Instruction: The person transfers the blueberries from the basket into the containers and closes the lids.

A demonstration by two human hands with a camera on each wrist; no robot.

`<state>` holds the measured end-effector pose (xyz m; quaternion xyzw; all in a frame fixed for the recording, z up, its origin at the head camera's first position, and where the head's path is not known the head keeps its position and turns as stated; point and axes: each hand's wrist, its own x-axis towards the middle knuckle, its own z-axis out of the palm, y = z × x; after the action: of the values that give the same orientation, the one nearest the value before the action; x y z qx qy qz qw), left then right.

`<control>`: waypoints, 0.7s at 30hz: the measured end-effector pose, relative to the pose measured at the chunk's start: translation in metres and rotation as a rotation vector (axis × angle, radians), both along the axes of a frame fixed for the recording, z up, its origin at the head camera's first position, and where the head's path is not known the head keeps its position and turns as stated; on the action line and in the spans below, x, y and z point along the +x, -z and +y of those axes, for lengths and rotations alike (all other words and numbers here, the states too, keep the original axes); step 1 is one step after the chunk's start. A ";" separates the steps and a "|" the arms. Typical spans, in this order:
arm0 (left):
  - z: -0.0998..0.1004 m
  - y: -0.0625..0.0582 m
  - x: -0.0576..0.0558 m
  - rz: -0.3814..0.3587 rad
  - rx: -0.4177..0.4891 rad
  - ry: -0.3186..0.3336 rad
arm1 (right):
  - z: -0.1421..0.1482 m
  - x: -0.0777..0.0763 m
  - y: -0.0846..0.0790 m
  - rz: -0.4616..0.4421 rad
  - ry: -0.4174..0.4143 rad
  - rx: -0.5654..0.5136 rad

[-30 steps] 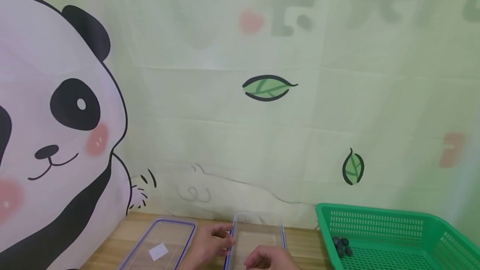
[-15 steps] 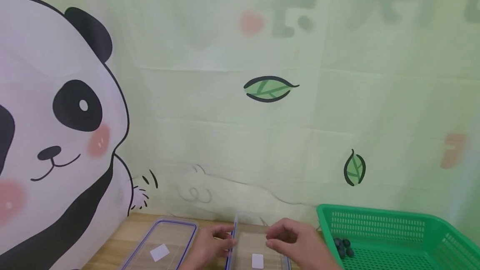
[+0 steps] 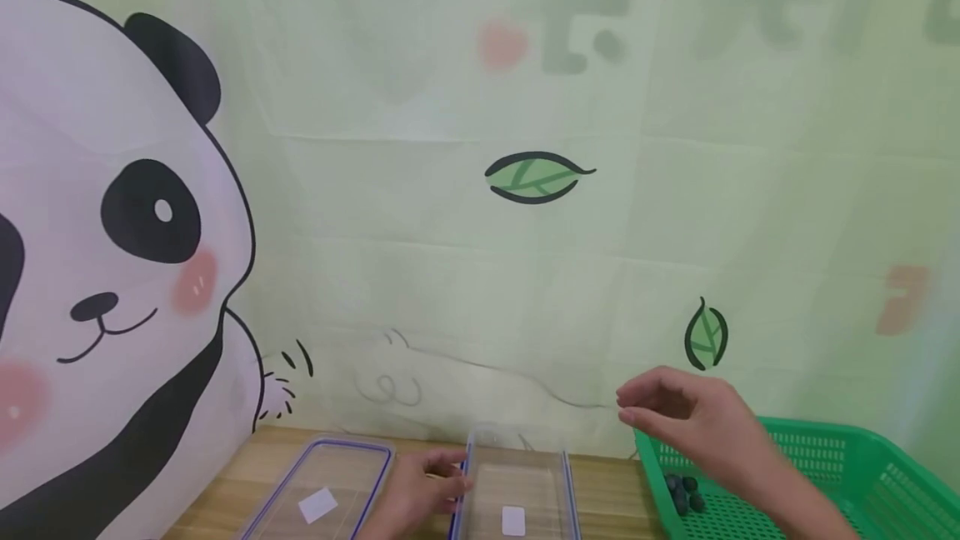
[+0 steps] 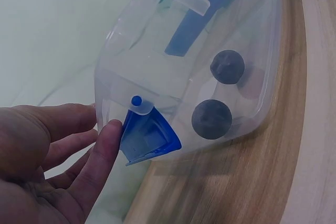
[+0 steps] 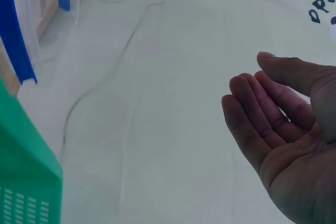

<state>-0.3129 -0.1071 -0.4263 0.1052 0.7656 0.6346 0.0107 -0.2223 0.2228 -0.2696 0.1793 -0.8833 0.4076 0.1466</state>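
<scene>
My left hand (image 3: 412, 490) holds the left rim of a clear plastic food container (image 3: 566, 482). In the left wrist view its fingertips are at the container's edge, close beside a blue latch (image 4: 149, 135). Two blueberries (image 4: 211, 119) show through the translucent wall, lying on the container's bottom. My right hand (image 3: 708, 427) is raised over the left side of a green basket (image 3: 840, 448); its fingers are loosely bent, and the right wrist view shows nothing between them and the thumb. Several blueberries (image 3: 681, 494) lie in the basket's left corner.
A clear lid with a blue seal (image 3: 330, 469) and a white label (image 3: 317, 505) lies on the wooden table (image 3: 611, 490) at the left. Behind the table hangs a pale green cloth (image 3: 420, 273) with a printed panda (image 3: 150, 273).
My right hand has moved from over the container up and right to above the basket, uncovering the container's label. The left hand stays at the rim.
</scene>
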 end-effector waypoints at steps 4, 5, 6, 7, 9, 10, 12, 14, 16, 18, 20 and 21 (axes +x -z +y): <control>-0.001 0.001 0.000 -0.002 0.016 0.011 | 0.017 -0.005 -0.005 -0.004 0.001 0.059; -0.001 0.001 0.001 0.000 0.018 0.013 | 0.022 -0.008 -0.006 -0.009 -0.003 0.071; -0.001 0.001 0.001 0.002 0.020 0.016 | 0.027 -0.010 -0.005 -0.019 -0.008 0.078; -0.001 0.001 0.001 0.005 0.018 0.017 | 0.032 -0.013 -0.005 -0.028 -0.011 0.088; 0.000 0.001 0.002 0.008 0.011 0.014 | 0.042 -0.019 -0.003 -0.046 -0.016 0.097; 0.000 0.001 0.002 0.008 0.010 0.013 | 0.047 -0.021 -0.002 -0.051 -0.018 0.102; 0.000 0.000 0.002 0.006 0.004 0.011 | 0.057 -0.027 0.000 -0.060 -0.023 0.110; 0.000 -0.001 0.002 0.002 0.002 0.007 | 0.066 -0.033 0.003 -0.064 -0.026 0.119; 0.000 -0.001 0.002 0.002 -0.002 0.004 | 0.074 -0.038 0.006 -0.072 -0.023 0.138; -0.001 -0.001 0.001 0.004 -0.004 0.001 | 0.081 -0.044 0.010 -0.088 -0.023 0.153; -0.001 -0.001 0.001 0.004 -0.003 0.001 | 0.087 -0.049 0.014 -0.104 -0.024 0.169; -0.001 -0.001 0.001 0.004 -0.002 0.001 | 0.090 -0.052 0.017 -0.112 -0.022 0.178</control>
<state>-0.3117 -0.1084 -0.4252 0.1068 0.7661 0.6337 0.0097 -0.2742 0.3124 -0.2863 0.1785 -0.9207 0.3387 0.0760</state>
